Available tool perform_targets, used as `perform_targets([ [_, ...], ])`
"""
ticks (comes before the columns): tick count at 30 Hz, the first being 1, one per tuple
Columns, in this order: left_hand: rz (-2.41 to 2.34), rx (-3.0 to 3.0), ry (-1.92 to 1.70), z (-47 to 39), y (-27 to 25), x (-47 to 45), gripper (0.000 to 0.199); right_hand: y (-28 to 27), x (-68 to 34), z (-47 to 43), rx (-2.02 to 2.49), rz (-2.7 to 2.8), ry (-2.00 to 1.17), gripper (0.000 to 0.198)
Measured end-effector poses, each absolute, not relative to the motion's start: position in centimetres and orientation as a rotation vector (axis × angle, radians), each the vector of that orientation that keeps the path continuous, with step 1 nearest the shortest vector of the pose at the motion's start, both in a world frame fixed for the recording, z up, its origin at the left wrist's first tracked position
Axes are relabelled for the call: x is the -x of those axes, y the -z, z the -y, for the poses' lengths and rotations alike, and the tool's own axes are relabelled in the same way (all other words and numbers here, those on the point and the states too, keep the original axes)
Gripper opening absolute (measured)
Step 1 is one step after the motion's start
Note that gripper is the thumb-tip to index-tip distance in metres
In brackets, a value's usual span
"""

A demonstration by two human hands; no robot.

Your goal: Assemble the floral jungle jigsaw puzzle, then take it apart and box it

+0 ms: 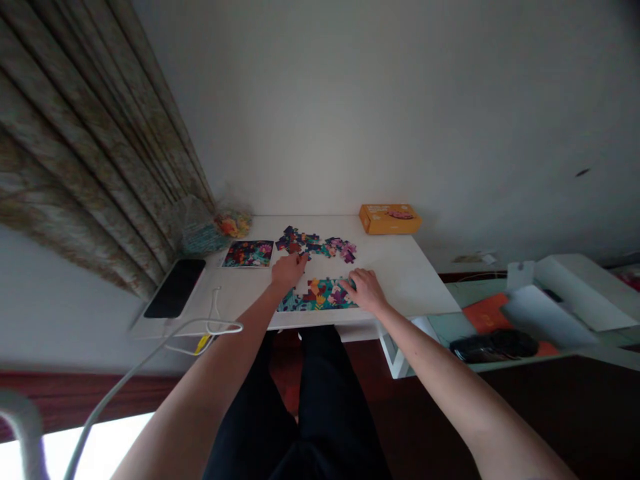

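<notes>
My left hand (289, 270) reaches to the lower edge of the loose jigsaw pieces. Its fingers are pinched together at a dark jigsaw piece (307, 257). Below it lies a partly joined jigsaw puzzle (323, 295) with colourful flowers on teal, near the table's front edge; my left wrist covers part of its left side. At the puzzle's right end rests my right hand (367, 289), thumb and fingers apart, touching its edge. Beyond the hands are dark loose pieces (295, 239) and pink-purple pieces (344, 249). A printed reference picture (249, 254) lies to the left.
On the white table (400, 273) are a yellow-orange box (390, 219) at the back right and a black phone (175, 288) at the left. A plastic bag (200, 230) sits by the curtain. A white cable (220, 325) hangs over the front left edge.
</notes>
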State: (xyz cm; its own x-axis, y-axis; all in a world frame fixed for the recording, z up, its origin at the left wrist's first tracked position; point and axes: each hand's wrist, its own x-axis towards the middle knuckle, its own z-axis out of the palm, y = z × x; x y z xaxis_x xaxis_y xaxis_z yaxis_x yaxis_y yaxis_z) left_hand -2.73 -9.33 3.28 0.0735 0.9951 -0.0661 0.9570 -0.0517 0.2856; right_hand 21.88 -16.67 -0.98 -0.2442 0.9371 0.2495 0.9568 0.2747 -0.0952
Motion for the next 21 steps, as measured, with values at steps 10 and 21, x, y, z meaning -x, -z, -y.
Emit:
perform_targets([
  [10,-1.904,-2.433,-0.456,12.7,-0.7,6.1,0.041,1.5,-22.4,16.4,1.785,2.142,0.092,0.044],
  [21,-1.900,-2.481,-0.323,16.5,-0.3,7.1,0.033,0.6,-23.0,12.9,1.904,1.805,-0.415,0.067],
])
